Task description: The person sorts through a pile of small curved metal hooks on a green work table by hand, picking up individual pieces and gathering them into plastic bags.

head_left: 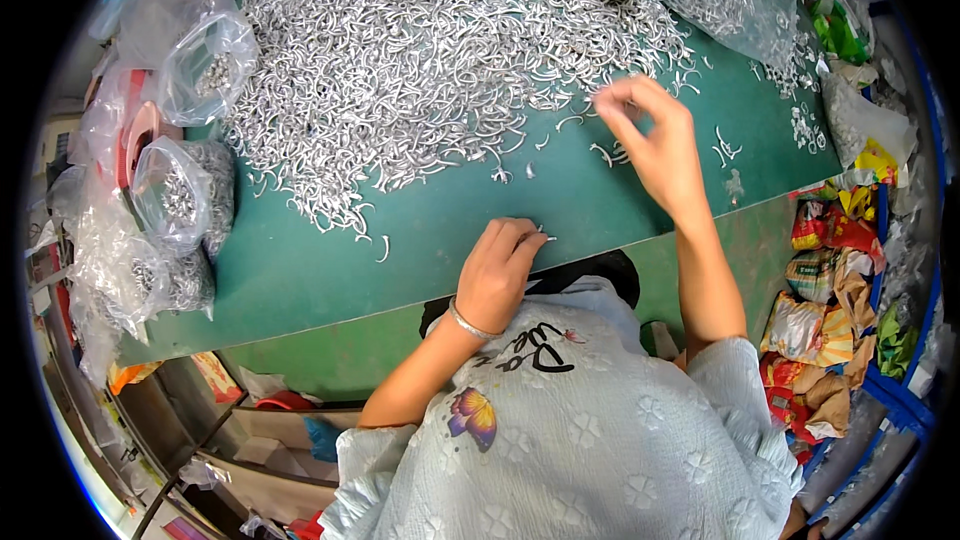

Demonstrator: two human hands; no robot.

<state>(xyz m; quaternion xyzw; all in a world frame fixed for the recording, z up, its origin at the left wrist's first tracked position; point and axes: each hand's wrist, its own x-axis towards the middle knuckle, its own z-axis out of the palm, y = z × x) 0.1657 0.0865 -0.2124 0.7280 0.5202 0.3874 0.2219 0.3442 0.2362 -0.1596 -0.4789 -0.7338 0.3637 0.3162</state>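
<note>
A wide heap of small curved silver metal pieces covers the far part of the green table. Close to the table's front edge, my left hand rests with its fingers curled together. A bit of a silver piece pokes out at its fingertips. My right hand is raised at the right border of the heap, thumb and forefinger pinched. Whatever lies between those fingertips is too small to make out. Several loose pieces lie on the table beneath that hand.
Clear plastic bags of silver pieces stand along the table's left side. More filled bags lie at the far right, near a small group of silver rings. A blue rack with colourful packages stands to the right.
</note>
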